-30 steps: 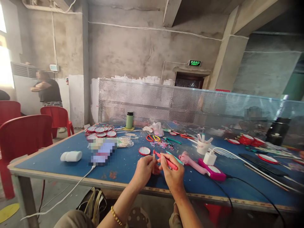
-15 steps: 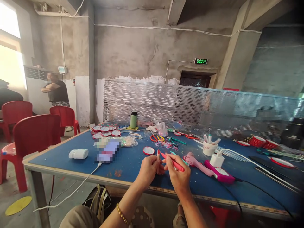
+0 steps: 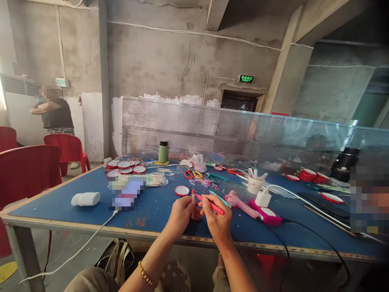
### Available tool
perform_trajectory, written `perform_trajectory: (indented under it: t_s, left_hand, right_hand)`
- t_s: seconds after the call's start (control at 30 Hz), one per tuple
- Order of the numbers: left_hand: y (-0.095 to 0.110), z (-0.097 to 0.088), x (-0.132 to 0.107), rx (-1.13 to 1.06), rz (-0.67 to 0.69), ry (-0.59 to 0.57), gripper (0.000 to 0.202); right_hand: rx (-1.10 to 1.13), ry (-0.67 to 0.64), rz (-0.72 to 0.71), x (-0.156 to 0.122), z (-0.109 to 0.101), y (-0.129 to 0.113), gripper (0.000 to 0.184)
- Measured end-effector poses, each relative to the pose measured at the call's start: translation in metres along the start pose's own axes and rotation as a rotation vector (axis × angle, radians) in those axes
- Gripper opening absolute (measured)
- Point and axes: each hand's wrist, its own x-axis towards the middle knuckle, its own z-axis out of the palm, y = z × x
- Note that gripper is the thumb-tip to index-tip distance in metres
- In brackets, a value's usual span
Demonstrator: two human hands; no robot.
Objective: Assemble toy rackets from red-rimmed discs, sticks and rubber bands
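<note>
My left hand (image 3: 181,213) is closed around a thin wooden stick (image 3: 193,197) that stands upright between its fingers. My right hand (image 3: 216,215) grips a red pen-like tool (image 3: 209,204), and the tool's tip points at the stick. Both hands hover over the near edge of the blue table (image 3: 67,202). Just beyond them lie a round red-rimmed disc (image 3: 181,190) and a pink hot glue gun (image 3: 243,205).
A stack of red-rimmed discs (image 3: 124,166), a green flask (image 3: 163,152), scissors (image 3: 191,174), a white cup of sticks (image 3: 254,184), a white bottle (image 3: 85,198) and a white charger with cables (image 3: 263,198) lie on the table. Red chairs (image 3: 27,170) and a standing person (image 3: 50,109) are at the left.
My hands keep the same hold on stick and tool. The view has swung slightly, so the scene has shifted left and back.
</note>
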Motion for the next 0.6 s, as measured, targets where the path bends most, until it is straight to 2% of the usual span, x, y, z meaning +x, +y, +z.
perform_trajectory:
  t_s: [0.6]
  left_hand:
    - [0.0066, 0.0004, -0.0025, 0.109, 0.065, 0.006, 0.035]
  right_hand:
    - [-0.013, -0.039, -0.018, 0.0015, -0.0005, -0.0056, 0.019]
